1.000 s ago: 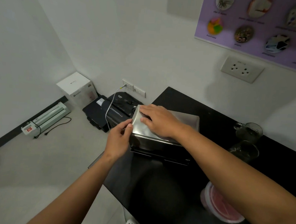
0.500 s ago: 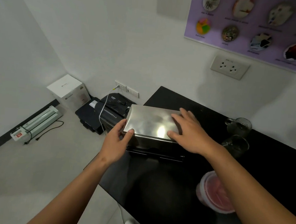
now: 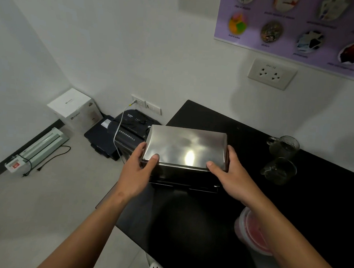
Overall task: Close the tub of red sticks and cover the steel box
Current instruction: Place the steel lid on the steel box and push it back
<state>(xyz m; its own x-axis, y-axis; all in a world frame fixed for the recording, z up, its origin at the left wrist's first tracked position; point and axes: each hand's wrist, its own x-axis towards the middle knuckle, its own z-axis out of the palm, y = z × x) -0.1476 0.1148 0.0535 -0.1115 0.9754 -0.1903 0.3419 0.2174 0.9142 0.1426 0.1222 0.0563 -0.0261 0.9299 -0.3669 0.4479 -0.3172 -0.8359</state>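
The steel box (image 3: 181, 174) stands on the black table (image 3: 186, 228) near its left edge, with its shiny steel lid (image 3: 185, 148) lying flat on top. My left hand (image 3: 138, 171) grips the lid's near left corner, thumb on top. My right hand (image 3: 229, 175) holds the near right corner the same way. The tub of red sticks (image 3: 251, 231) sits at the right, a translucent lid on it, partly hidden under my right forearm.
Two glass mugs (image 3: 281, 160) stand on the table to the right of the box. On the floor to the left are a black shredder (image 3: 130, 128) with a white cable, a white carton (image 3: 75, 108) and a laminator (image 3: 41, 147). The wall lies close behind.
My right hand slid from the lid's top left across to its near right corner. My left hand shifted to grip the near left corner. The view moved slightly left.
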